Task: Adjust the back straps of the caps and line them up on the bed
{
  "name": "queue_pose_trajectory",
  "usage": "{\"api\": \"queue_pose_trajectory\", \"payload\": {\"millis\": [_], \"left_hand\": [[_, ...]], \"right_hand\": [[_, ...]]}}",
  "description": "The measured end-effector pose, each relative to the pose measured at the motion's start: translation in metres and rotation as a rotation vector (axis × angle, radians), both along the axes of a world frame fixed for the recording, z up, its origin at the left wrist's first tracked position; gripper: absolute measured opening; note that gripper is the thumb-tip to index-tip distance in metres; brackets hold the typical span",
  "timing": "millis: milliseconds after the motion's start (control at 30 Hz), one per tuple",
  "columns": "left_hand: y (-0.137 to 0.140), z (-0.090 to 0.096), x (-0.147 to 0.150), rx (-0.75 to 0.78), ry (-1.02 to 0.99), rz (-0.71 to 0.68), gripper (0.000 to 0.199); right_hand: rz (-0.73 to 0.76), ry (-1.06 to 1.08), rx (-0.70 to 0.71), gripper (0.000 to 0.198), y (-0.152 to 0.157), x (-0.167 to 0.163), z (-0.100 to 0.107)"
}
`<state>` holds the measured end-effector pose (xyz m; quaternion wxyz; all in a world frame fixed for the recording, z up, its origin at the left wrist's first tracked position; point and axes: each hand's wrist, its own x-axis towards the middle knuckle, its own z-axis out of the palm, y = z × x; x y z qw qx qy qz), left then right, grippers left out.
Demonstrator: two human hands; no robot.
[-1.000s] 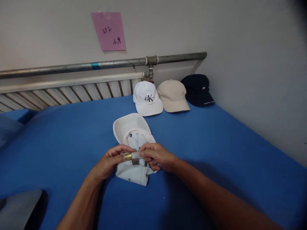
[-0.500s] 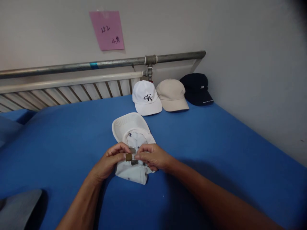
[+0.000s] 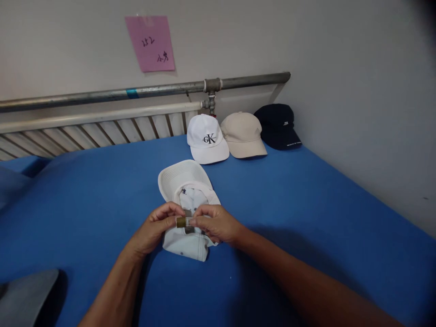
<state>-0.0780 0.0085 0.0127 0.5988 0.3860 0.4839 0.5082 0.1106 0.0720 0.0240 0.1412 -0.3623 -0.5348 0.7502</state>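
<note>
At the lower left edge, a grey curved thing [image 3: 29,297], cut off by the view and too little seen to name, on a blue surface [image 3: 293,195]. Along the back from the left, a white radiator [image 3: 126,131] under a metal pipe [image 3: 102,96] with a blue band. Above these, pink paper [image 3: 151,49] with dark handwriting, taped to the wall [image 3: 68,45].

Nearer the middle, left hand [image 3: 153,229] with thumb and fingers closed on the brass-coloured buckle [image 3: 180,222] of a pale cap [image 3: 194,197]. Beneath both hands, that same cap upside down on the blue surface, inside showing, brim pointing away. Just right of the buckle, right hand [image 3: 218,222] pinching the cap's short strap [image 3: 188,222] between thumb and fingers.

Farther back, rightward in a row, three caps with brims forward: white cap [image 3: 206,129] with black letters, beige cap [image 3: 242,134] close beside it, then dark cap [image 3: 276,125] next to the right-hand wall
</note>
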Motion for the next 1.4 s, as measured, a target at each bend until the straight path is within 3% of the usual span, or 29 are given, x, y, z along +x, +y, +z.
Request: {"api": "queue_pose_trajectory", "payload": {"millis": [433,600,967,1200,1400], "left_hand": [[-0.003,-0.001,-0.003,0.058,-0.017,-0.045,0.017],[-0.006,0.002,-0.003,0.092,-0.057,-0.212,0.034],[-0.010,0.000,-0.001,0.040,0.072,-0.114,0.025],[-0.011,0.006,-0.005,0.027,0.095,-0.174,0.026],[-0.011,0.003,-0.006,-0.015,0.067,-0.157,0.018]], "right_hand": [[0.000,0.061,-0.056,0.019,0.001,0.000,-0.002],[-0.028,0.111,-0.122,0.020,-0.001,-0.001,0.001],[-0.078,0.222,-0.115,0.021,0.000,0.000,-0.007],[-0.210,0.339,0.050,0.022,-0.001,0.001,-0.008],[-0.090,0.283,-0.034,0.020,-0.006,0.001,-0.003]]}}
